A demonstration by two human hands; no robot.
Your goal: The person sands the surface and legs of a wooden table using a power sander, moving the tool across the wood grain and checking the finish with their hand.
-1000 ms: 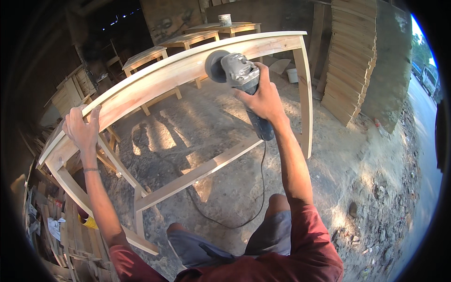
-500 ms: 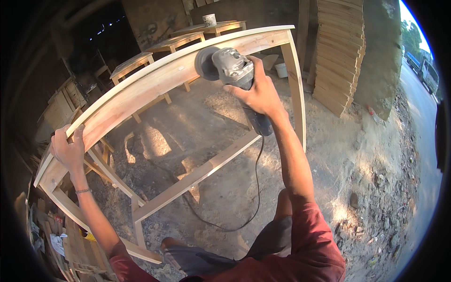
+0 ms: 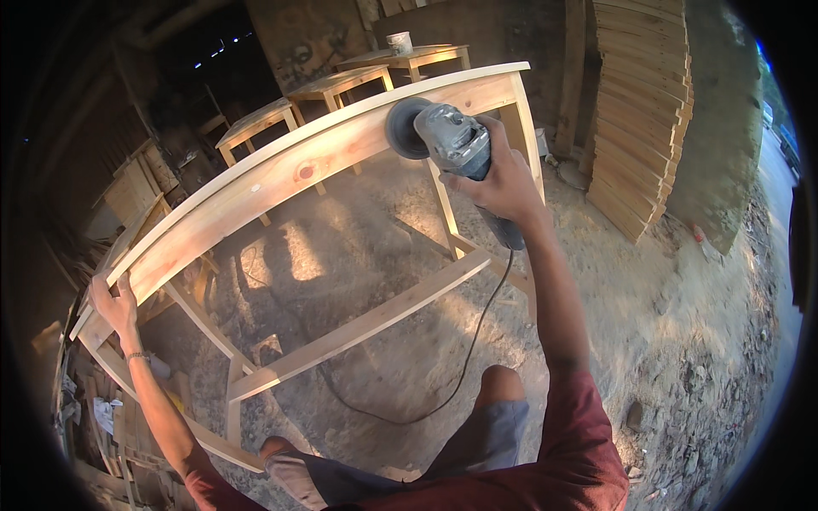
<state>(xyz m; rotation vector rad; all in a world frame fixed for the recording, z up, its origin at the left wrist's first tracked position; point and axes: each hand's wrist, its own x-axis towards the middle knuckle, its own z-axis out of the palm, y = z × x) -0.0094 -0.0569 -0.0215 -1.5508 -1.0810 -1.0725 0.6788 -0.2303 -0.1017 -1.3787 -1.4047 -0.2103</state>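
Note:
A pale wooden table frame [image 3: 281, 175] stands in front of me on a dirt floor, its long top rail running from lower left to upper right. My right hand [image 3: 504, 180] grips a grey angle grinder [image 3: 450, 140] whose round sanding disc [image 3: 402, 128] presses against the side of the top rail near the right end. A black cord [image 3: 477, 341] hangs from the grinder down to the floor. My left hand [image 3: 115, 305] holds the left end of the frame, fingers hooked over the rail's top edge.
Several small wooden tables [image 3: 341, 83] stand behind the frame, one with a white cup [image 3: 399, 43] on it. A tall stack of boards [image 3: 641, 111] rises at the right. Wood scraps [image 3: 94, 417] lie at the lower left. My bent knee [image 3: 498, 387] is below the frame.
The grinder has slid along the rail toward the right end. My left hand has stayed on the left end of the frame while my view shifted.

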